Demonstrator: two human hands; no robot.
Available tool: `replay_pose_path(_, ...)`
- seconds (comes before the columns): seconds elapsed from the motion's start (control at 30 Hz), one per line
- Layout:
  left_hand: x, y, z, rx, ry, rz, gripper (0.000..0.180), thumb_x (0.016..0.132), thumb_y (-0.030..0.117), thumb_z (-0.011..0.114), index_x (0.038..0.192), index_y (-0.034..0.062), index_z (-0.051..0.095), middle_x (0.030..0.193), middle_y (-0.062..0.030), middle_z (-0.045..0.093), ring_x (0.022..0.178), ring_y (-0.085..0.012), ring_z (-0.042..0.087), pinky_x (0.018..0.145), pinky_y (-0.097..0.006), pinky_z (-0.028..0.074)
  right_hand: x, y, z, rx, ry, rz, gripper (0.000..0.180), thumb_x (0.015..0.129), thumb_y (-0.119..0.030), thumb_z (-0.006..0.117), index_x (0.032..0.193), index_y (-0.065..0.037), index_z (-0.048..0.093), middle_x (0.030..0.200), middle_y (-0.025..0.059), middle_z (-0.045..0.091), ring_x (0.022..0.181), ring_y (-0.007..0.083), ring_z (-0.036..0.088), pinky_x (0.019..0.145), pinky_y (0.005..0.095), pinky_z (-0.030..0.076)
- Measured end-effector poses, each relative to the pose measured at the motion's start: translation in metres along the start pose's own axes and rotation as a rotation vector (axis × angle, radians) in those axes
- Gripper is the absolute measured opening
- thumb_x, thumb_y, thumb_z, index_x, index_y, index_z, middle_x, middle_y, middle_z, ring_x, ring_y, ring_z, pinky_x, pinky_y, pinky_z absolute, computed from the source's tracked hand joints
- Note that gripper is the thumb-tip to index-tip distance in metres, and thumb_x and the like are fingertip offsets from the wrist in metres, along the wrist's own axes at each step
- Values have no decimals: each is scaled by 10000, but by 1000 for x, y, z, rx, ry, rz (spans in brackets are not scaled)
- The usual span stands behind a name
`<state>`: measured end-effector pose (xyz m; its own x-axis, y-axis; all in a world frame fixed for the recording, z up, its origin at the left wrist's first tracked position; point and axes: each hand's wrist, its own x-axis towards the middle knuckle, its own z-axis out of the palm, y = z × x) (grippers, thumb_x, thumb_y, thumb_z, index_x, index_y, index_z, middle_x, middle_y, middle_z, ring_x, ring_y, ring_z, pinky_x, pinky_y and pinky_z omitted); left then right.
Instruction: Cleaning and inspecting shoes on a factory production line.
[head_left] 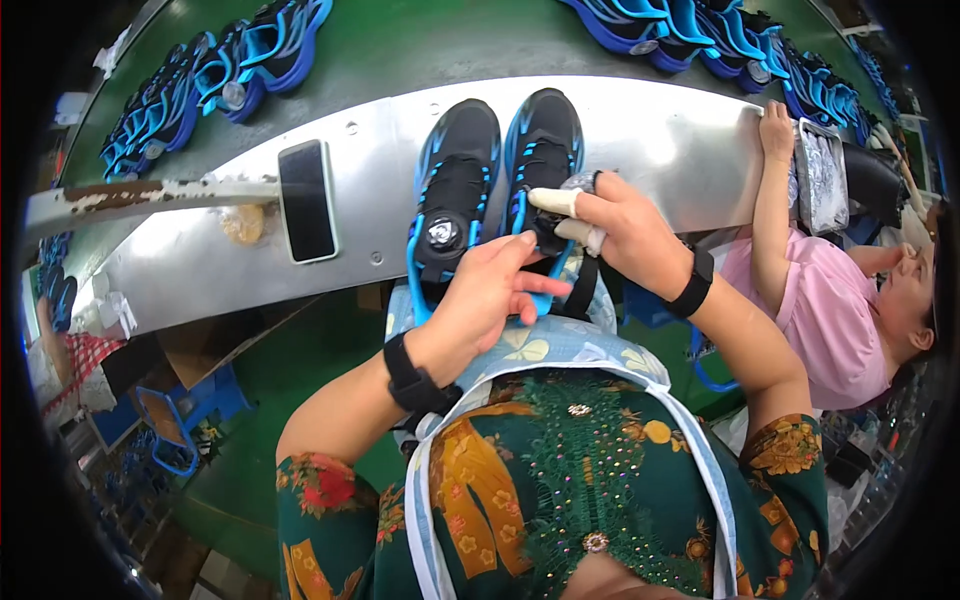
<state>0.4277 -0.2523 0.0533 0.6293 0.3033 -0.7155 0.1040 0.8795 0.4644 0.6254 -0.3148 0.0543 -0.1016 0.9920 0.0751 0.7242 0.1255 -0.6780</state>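
Two black sneakers with bright blue trim lie side by side, toes pointing away. The left sneaker shows a round shiny dial on its tongue, and no hand is on it. At the right sneaker, my left hand grips the tongue and collar with thumb and forefinger, its other fingers loosely bent. My right hand is closed at the same sneaker's dial area, pale finger cots on its fingers. A crumpled clear-grey piece shows by its knuckles. The fingers largely hide this dial.
The sneakers rest on a metal worktop. A phone lies left, beside a painted metal bar. Rows of sneakers stand on the green belt beyond. A co-worker in pink reaches over the right end.
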Motion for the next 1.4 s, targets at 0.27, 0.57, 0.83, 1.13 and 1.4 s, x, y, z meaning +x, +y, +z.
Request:
replay_pose_path(0.27,-72,50,-44,580,-328,322,435,1020,263,466,1325,-38,538,1265,-162,596,965,-216,673,660,-290,549,-45,48,10,280,68,286,698,814,-205,784,1434,-103,480,1130,149,609,971,250,598,848,350,496)
replay_pose_path(0.57,0,-8,-83,1188,499,595,673,802,103,538,1379,-176,334,1205,-351,539,1130,-467,517,991,-486,411,-4,10,50,524,-11,441,1006,858,-251,743,1549,-10,52,1158,231,492,1079,296,596,908,380,508)
replay_pose_path(0.83,86,192,-133,981,742,767,418,868,320,515,1110,-9,601,1038,-318,634,1029,-452,599,893,-501,450,205,58,12,291,204,105,783,930,-462,602,1446,68,346,1337,296,537,1271,348,517,1054,369,396)
replay_pose_path(1.13,149,210,-15,1118,377,1468,179,947,155,571,1014,52,701,954,-114,674,836,-234,636,763,-329,494,152,152,-153,-470,-47,150,384,826,-326,724,1155,-132,684,1005,165,705,953,331,673,803,414,528)
replay_pose_path(1.4,280,161,67,1394,76,1087,695,774,133,751,1364,-14,415,1523,-214,283,1220,-424,498,1031,-445,442,110,206,-131,-709,41,497,470,694,-255,836,1119,-163,656,982,190,600,856,393,628,743,473,511)
